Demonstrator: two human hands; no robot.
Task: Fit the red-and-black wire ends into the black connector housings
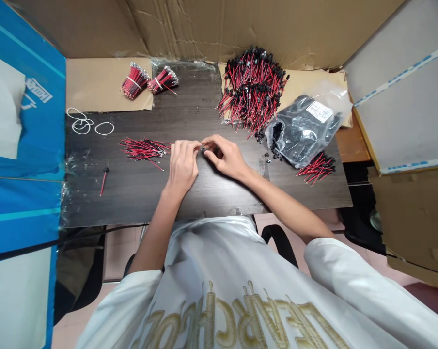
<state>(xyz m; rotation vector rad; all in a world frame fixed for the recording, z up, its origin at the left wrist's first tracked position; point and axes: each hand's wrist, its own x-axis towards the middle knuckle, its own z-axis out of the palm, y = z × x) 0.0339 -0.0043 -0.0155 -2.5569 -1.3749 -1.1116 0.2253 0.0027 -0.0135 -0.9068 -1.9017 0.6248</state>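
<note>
At the middle of the table my left hand (184,162) and my right hand (226,156) meet fingertip to fingertip. My right thumb and index finger pinch a small black connector (203,149). Closed fingers of my left hand hold a thin wire, whose far end is mostly hidden behind the hand. Just left of that hand lies a loose pile of red and black wires (142,148) with bare metal ends. A single red wire with a black connector (103,182) rests apart, nearer the left edge.
Two banded wire bundles (134,81) lie at the back left, and white rubber bands (81,123) below them. A large heap of wires with black connectors (253,89) fills the back right. Beside it, an opened plastic bag of black connectors (306,128) touches a smaller wire pile (317,168). Cardboard walls (219,29) surround the table.
</note>
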